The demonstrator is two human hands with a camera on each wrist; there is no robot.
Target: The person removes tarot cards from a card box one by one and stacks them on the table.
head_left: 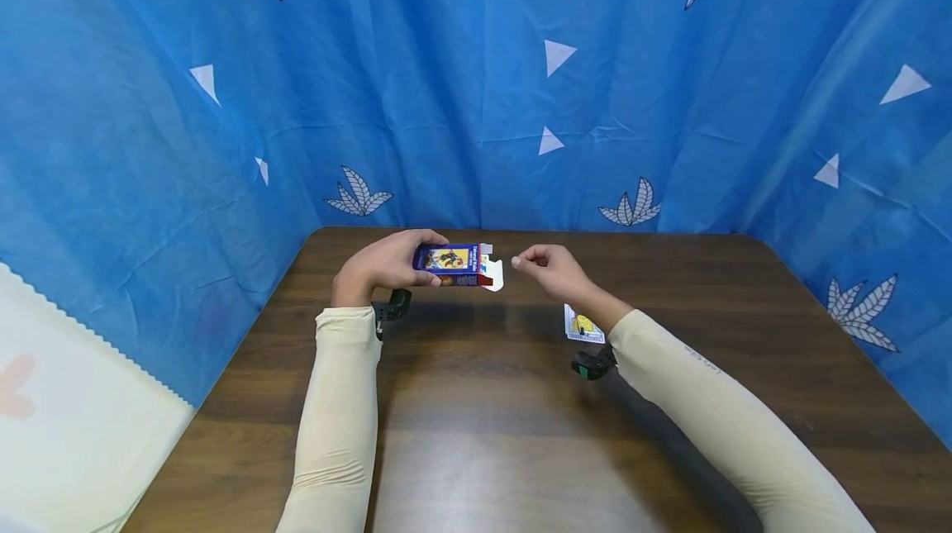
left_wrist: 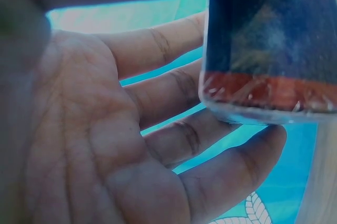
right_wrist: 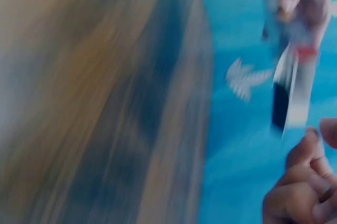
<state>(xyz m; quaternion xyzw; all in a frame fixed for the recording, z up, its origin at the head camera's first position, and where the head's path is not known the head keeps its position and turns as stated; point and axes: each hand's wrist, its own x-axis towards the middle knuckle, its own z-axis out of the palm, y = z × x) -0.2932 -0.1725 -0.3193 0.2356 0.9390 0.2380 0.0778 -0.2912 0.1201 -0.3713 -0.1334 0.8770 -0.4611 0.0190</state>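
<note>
Cream sleeves (head_left: 338, 425) frame the centre: left hand (head_left: 379, 264) grips an open card box (head_left: 455, 264); right hand (head_left: 554, 268), fingers curled, holds nothing visible.

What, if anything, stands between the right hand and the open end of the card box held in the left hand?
Nothing visible does: only bare air separates the right hand from the open flap of the card box that the left hand holds.

A dark-blue box (head_left: 454, 264) with yellow picture and red edge; blue curtain (head_left: 476, 87) bearing white leaves and triangles.
</note>
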